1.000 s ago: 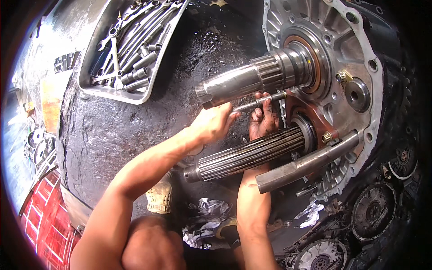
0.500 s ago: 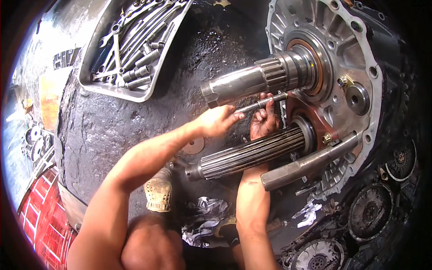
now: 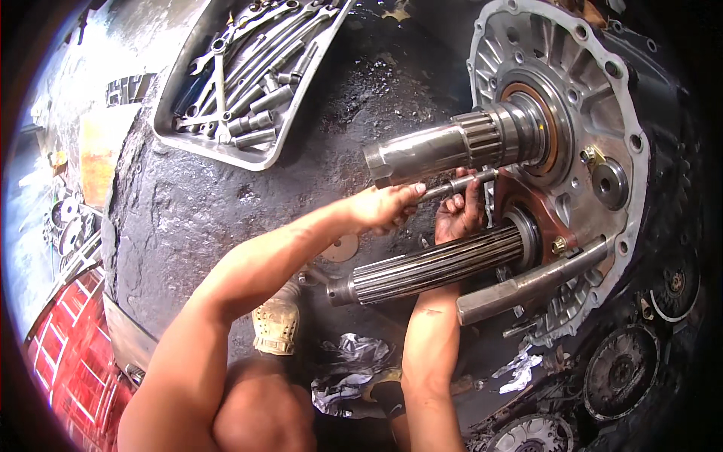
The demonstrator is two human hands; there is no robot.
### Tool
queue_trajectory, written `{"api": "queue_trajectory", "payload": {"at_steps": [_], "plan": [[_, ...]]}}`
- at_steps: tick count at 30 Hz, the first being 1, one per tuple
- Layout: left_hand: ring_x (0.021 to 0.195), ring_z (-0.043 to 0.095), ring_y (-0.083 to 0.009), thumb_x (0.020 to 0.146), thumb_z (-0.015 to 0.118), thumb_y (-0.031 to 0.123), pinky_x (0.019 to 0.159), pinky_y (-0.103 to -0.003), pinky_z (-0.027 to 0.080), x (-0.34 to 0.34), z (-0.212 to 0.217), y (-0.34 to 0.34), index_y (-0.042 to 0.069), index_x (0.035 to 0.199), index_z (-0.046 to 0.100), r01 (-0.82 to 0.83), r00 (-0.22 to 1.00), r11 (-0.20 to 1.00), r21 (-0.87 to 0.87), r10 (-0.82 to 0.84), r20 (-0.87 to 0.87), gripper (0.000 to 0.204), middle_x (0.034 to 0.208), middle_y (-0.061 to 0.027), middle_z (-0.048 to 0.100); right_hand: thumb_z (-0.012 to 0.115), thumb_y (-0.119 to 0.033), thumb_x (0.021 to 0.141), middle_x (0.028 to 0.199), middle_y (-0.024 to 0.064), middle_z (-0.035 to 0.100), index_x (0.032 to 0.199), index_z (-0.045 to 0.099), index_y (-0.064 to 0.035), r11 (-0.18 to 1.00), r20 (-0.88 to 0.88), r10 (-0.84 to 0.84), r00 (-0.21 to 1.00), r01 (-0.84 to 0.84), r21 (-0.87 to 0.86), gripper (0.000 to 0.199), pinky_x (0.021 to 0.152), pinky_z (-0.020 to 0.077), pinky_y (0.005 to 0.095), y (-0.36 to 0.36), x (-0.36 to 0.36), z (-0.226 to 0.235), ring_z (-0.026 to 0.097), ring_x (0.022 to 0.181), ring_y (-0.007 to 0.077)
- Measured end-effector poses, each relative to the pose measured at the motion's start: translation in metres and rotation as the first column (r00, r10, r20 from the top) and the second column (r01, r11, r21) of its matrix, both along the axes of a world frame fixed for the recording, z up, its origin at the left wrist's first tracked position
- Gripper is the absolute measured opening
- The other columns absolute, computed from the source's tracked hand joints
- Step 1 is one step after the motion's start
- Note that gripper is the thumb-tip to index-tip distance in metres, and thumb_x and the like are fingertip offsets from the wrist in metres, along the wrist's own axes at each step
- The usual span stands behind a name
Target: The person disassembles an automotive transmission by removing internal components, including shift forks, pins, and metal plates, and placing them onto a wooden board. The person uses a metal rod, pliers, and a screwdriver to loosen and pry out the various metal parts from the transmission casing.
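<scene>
My left hand point(image 3: 382, 207) is closed around the near end of a steel socket extension bar point(image 3: 438, 193). The fingers of my right hand point(image 3: 460, 215) curl up around the bar closer to its far end. That end, with a socket on it, meets the edge of the reddish-brown plate point(image 3: 508, 186) on the gear housing point(image 3: 599, 197). Above the bar juts a thick smooth shaft point(image 3: 422, 153) with a splined section. Below it, a long splined shaft point(image 3: 437, 265) passes in front of my right wrist. Whatever the socket sits on is hidden.
A metal tray point(image 3: 275, 151) of wrenches and sockets stands at the upper left. A square-edged steel bar point(image 3: 497, 294) sticks out low on the housing. Round greasy plates point(image 3: 621, 369) lie at the lower right, near crumpled foil-like scraps point(image 3: 521, 369).
The whole view has shifted, so things sit further right and mostly a little lower. My left fingers have curled in more around the bar; my right hand keeps its place on it.
</scene>
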State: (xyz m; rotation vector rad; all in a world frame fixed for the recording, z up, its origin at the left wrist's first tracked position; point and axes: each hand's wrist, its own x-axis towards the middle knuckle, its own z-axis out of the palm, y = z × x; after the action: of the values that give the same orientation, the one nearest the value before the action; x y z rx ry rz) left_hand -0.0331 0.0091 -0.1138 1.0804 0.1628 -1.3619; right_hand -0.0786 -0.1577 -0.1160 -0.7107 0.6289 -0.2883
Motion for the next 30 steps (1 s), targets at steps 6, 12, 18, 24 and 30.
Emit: {"api": "queue_trajectory", "payload": {"at_steps": [6,12,18,24,30], "plan": [[0.051,0.051,-0.0167,0.093,0.055,0.035,0.046,-0.033,0.045,0.003,0.006,0.007,0.006,0.103,0.06,-0.179,0.75,0.978,0.106,0.066,0.659,0.032,0.066,-0.0052,0.052,0.069,-0.017,0.086,0.096,0.0026,0.062,0.109,0.062,-0.0052,0.999,-0.052,-0.013,0.999,0.011,-0.047,0.027,0.053,0.0375,0.0127,0.006,0.005,0.0,0.046,0.062,0.0015],[0.05,0.047,-0.0146,0.094,0.049,0.047,0.043,-0.029,0.041,-0.008,-0.008,0.007,0.005,0.083,0.055,-0.038,0.778,0.994,0.098,-0.032,0.627,0.044,0.064,-0.0006,0.048,0.063,-0.016,0.09,0.096,0.0055,0.064,0.109,0.056,-0.0057,0.999,-0.04,-0.037,0.999,0.038,0.025,0.023,0.044,0.0387,0.0115,0.005,0.007,0.001,0.045,0.053,-0.0006],[0.045,0.044,-0.0152,0.093,0.054,0.038,0.041,-0.031,0.038,-0.004,-0.022,0.0,0.006,0.081,0.053,-0.23,0.725,0.969,-0.089,0.232,0.649,0.035,0.059,-0.0056,0.047,0.065,-0.014,0.089,0.104,0.0021,0.062,0.111,0.061,-0.0024,0.998,-0.086,-0.057,0.995,0.055,-0.031,0.026,0.049,0.0379,0.0136,-0.004,0.01,-0.007,0.044,0.059,-0.0002],[0.044,0.047,-0.0155,0.094,0.053,0.038,0.039,-0.031,0.039,-0.01,0.008,-0.001,0.003,0.088,0.057,-0.257,0.866,0.962,0.097,0.184,0.465,0.035,0.059,-0.0043,0.051,0.067,-0.017,0.087,0.099,0.0012,0.063,0.112,0.061,-0.0041,0.993,-0.091,-0.118,0.989,0.117,-0.01,0.028,0.049,0.0381,0.0145,-0.005,0.01,-0.008,0.045,0.058,0.001],[0.044,0.03,-0.0075,0.095,0.049,0.044,0.037,-0.024,0.021,0.0,-0.015,0.008,0.009,0.076,0.047,-0.15,0.983,0.979,-0.138,0.133,-0.124,0.04,0.057,0.0026,0.037,0.068,-0.022,0.087,0.093,0.0038,0.061,0.109,0.057,-0.0047,0.998,-0.055,0.044,0.997,-0.042,0.042,0.03,0.048,0.0385,0.0178,0.008,-0.006,-0.018,0.045,0.056,0.0065]]}}
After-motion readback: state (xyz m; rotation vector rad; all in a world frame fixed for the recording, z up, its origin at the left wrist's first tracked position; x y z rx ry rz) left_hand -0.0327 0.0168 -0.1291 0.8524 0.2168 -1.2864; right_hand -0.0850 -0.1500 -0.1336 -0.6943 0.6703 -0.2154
